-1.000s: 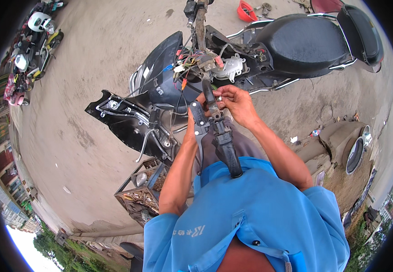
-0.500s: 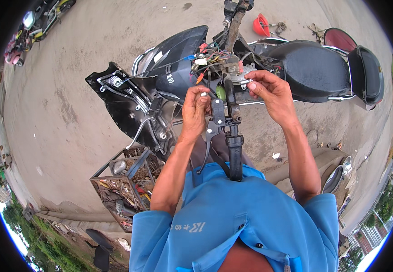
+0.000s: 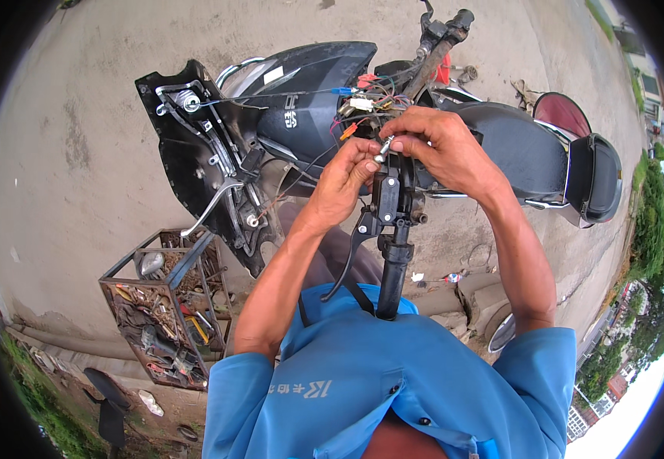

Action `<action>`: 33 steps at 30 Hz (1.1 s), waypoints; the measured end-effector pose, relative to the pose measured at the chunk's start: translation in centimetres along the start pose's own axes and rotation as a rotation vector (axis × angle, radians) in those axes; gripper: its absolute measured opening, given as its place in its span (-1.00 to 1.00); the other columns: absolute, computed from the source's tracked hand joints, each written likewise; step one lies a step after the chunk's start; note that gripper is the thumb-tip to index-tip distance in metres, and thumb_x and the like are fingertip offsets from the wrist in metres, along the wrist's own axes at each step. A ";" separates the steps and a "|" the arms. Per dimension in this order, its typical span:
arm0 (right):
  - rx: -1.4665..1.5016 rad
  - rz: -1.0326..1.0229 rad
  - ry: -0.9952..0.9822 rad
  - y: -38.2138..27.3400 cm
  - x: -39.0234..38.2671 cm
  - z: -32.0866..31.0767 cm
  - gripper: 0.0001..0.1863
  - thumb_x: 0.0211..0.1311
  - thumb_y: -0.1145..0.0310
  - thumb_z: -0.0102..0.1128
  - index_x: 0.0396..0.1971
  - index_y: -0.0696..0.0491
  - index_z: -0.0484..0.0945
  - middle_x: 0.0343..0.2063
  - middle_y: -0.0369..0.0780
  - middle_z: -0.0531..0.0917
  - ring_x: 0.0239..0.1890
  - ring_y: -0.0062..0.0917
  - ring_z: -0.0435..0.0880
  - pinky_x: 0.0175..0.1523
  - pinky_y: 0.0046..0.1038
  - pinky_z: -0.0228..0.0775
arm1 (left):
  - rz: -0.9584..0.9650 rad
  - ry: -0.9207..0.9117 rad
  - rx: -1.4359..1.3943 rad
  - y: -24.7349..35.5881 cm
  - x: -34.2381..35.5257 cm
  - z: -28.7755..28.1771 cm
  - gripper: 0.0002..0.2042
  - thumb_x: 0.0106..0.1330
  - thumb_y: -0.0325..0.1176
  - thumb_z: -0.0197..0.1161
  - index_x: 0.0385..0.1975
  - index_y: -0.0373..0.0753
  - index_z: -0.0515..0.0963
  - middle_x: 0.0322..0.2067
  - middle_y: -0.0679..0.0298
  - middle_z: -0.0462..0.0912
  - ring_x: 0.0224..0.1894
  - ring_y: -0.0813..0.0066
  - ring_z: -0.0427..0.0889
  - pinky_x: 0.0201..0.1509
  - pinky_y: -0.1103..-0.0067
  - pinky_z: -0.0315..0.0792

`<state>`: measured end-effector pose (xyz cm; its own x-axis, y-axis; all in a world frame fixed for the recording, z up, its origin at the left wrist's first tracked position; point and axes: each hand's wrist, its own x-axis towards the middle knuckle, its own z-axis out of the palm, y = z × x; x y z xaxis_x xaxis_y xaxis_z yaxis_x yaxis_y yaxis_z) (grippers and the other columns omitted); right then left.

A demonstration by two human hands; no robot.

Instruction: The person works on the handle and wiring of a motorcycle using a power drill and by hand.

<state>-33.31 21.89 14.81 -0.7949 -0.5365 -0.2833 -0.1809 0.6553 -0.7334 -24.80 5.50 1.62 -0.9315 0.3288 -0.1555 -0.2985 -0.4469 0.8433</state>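
Note:
My left hand (image 3: pixel 345 182) and my right hand (image 3: pixel 445 150) meet above the handlebar, both closed in a pinch. Between their fingertips is a small silvery bolt-like piece (image 3: pixel 384 148); whether it is one part or two I cannot make out. Just below my fingers is the black brake lever assembly (image 3: pixel 385 200), mounted on the handlebar, with its lever (image 3: pixel 344 268) hanging to the left. The black grip (image 3: pixel 395 279) points toward my body. Left of my fingertips, an orange connector (image 3: pixel 348 131) and a white connector (image 3: pixel 360 104) sit among loose coloured wires.
The partly stripped motorbike lies across the view, its black seat (image 3: pixel 504 149) to the right. A detached black front panel (image 3: pixel 194 161) with a metal bracket stands at left. Nearer is a metal-framed crate (image 3: pixel 171 284) full of tools. A red bowl-like thing (image 3: pixel 444 70) is partly hidden behind the handlebar.
My hands, apart on either side of the handlebar before, have come together above it, the right moving left. Their small pieces now meet at the fingertips. The whole view has shifted and turned.

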 end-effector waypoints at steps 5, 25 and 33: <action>-0.073 -0.115 -0.072 0.3 1.2 -0.7 -0.80 0.18 0.50 0.24 -0.20 0.20 0.64 -0.34 -0.08 0.66 -0.27 -0.26 0.64 -0.14 -0.31 0.45 | 0.027 0.054 0.001 0.2 -0.1 0.8 -0.78 0.50 -0.31 0.06 0.00 -0.29 0.36 -0.33 0.40 0.46 -0.31 0.70 0.39 -0.21 0.69 0.33; 0.300 0.095 -0.332 2.7 3.8 -0.9 -0.80 0.26 0.45 0.24 -0.16 0.20 0.67 -0.45 -0.29 0.56 -0.44 -0.66 0.52 -0.34 -0.53 0.40 | 0.180 0.205 0.326 -1.0 -0.3 1.0 -0.82 0.48 -0.34 0.10 -0.09 -0.29 0.34 -0.41 0.35 0.48 -0.42 0.69 0.38 -0.34 0.68 0.34; 0.305 0.140 -0.433 3.0 4.3 -1.1 -0.81 0.24 0.48 0.26 -0.17 0.19 0.68 -0.40 -0.29 0.60 -0.42 -0.67 0.54 -0.34 -0.56 0.44 | 0.210 0.243 0.478 0.2 -0.6 1.3 -0.80 0.38 -0.42 0.22 -0.14 -0.34 0.38 -0.32 0.12 0.62 -0.29 0.28 0.67 -0.19 0.48 0.52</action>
<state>-37.90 22.16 12.13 -0.4765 -0.6670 -0.5728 0.1368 0.5873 -0.7977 -24.02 6.25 2.55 -0.9985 0.0480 -0.0259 -0.0277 -0.0379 0.9989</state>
